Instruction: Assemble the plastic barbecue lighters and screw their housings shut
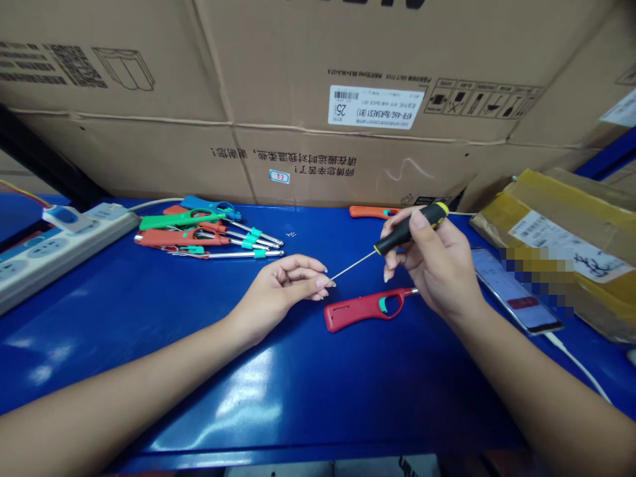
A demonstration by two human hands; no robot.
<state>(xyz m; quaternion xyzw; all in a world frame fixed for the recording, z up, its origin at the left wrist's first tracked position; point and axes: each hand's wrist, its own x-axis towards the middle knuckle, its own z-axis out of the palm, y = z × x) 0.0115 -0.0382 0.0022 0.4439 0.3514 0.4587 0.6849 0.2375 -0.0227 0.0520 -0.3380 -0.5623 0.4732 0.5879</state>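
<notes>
My right hand (432, 258) grips a black and yellow screwdriver (395, 236) by its handle, with the thin shaft angled down to the left. The shaft's tip meets the pinched fingertips of my left hand (293, 283); anything small between them is too hidden to name. Below the shaft, a red gas lighter (355, 310) with a green trigger lies on the blue table (278, 397), its metal nozzle partly behind my right hand. Several tiny pale pieces, perhaps screws (291, 234), lie beyond my left hand.
Orange, green and blue lighter parts (183, 236) are heaped at the back left, near a white power strip (64, 245). An orange lighter (368, 212) lies at the back. On the right are a phone (517, 291) and a taped box (561, 245). Large cartons (298, 146) stand behind.
</notes>
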